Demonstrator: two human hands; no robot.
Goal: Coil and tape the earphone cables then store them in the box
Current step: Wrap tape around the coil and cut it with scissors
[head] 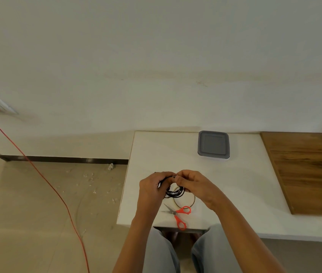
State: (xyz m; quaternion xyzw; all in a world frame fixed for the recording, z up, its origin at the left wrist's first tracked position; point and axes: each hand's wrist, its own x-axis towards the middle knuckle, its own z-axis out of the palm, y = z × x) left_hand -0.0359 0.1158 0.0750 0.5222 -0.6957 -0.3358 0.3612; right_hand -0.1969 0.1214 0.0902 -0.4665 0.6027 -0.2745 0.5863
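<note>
**Presently: coil held in both grips, tape not yet applied**

I find the left grip (pixel 152 186) curled round the black coiled earphone cable (pixel 175 193), which hangs just above the white tabletop (pixel 245 184). The right grip (pixel 193 186) pinches the top of the bundle; what exactly it holds there is too small to confirm.

To do this step well, I judge the loops need to lie even and stay firmly pinched while the loose end is tucked, so nothing springs apart before taping.

Count:
- one cable coil
- one thin ring-shaped tape roll (pixel 194 200), directly beneath the coil
- one pair of orange-handled scissors (pixel 178 213), nearer me
- one square grey-lidded box (pixel 213 144), at the far edge with its lid on
</note>
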